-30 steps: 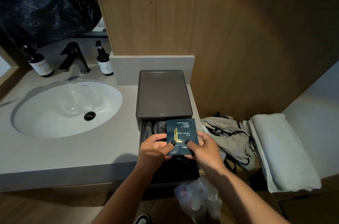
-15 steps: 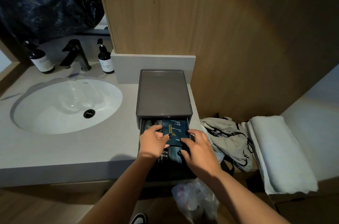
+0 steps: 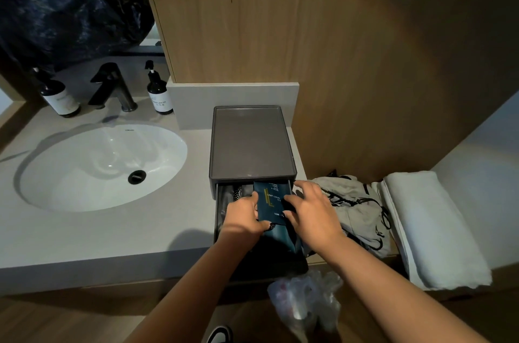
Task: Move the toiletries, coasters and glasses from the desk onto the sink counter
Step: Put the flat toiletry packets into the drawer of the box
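A grey drawer box (image 3: 250, 140) stands on the sink counter (image 3: 112, 230), right of the basin, with its drawer (image 3: 218, 202) pulled out toward me. A dark teal toiletry packet (image 3: 270, 199) with gold print lies tilted over the drawer's contents. My left hand (image 3: 243, 217) grips its left and lower edge between thumb and fingers. My right hand (image 3: 311, 212) lies spread over its right edge, thumb touching the lower corner. More dark packets (image 3: 280, 239) lie beneath, partly hidden by my hands.
The white basin (image 3: 84, 168) has a black faucet (image 3: 112, 87) and two pump bottles (image 3: 160, 93) (image 3: 60, 97) behind it. Right of the counter lie a printed cloth bag (image 3: 356, 210) and a folded white towel (image 3: 429, 227). A plastic bag (image 3: 306, 306) hangs below the drawer.
Both hands have lowered the teal packet from above the drawer's front down into the drawer and pushed it back toward the box. My right fingers have spread flatter.
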A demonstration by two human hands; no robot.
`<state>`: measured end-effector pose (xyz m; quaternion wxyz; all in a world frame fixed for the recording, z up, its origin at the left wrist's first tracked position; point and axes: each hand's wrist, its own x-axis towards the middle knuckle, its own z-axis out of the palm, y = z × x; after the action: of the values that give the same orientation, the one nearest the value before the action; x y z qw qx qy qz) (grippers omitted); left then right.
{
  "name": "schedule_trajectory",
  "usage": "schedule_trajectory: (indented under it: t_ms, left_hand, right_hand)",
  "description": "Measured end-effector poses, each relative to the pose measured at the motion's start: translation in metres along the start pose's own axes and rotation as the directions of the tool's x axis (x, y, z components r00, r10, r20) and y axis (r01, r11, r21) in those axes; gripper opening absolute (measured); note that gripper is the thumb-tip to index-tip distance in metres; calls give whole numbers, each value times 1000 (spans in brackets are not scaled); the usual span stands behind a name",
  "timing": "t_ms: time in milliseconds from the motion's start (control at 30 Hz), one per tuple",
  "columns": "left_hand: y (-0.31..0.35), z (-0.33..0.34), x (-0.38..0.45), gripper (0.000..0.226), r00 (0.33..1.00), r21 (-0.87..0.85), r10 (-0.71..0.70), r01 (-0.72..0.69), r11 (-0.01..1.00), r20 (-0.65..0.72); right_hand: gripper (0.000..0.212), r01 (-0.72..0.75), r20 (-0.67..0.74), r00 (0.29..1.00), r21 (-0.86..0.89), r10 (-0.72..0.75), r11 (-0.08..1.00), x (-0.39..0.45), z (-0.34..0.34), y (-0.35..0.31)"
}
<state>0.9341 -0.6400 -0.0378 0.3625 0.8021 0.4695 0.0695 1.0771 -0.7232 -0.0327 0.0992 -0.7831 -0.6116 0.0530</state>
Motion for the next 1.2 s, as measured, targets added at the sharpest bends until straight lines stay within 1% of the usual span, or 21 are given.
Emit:
schedule_trajectory:
  t_ms: [67,133,200,333,500,667,900,1067,1133,1200]
  left_hand:
    - [-1,1,6,60,1000,141,-3,2,990,10]
    - [-2,3,8,47,1000,193,-15,17,981,-10]
    - [-4,6,9,43,998,229,-26,37,973,-52]
    - [-6,12,10,51,995,334,-21,51,941,-93]
    - [-5,14,13,57,989,441,-14,78,894,-146]
    - [-6,17,14,58,979,445,-21,112,888,-204]
    - [-5,24,13,59,955,436,17,119,892,-296]
    - [-1,25,1,70,929,334,5,129,934,-371]
    - [-1,24,-9,65,917,296,16,111,949,-398]
    - [-3,25,-22,55,906,251,42,73,965,-422]
  right_hand:
    - [39,-33,-15,999,74,34,997,-5,0,2]
    - [40,-62,1,998,135,62,989,-11,-1,5]
    - [42,-89,26,996,167,86,982,-17,-3,9]
    - [45,-115,47,993,243,107,963,-24,-6,12]
    - [47,-114,83,992,305,93,945,-26,-6,10]
    - [47,-112,100,992,336,82,935,-29,-2,11]
    - [46,-105,113,991,363,68,926,-31,-5,16]
    - [47,-77,133,991,372,29,925,-38,-8,18]
    - [49,-63,152,988,375,6,925,-43,-9,18]
    - [53,-45,174,985,380,-24,924,-49,-8,18]
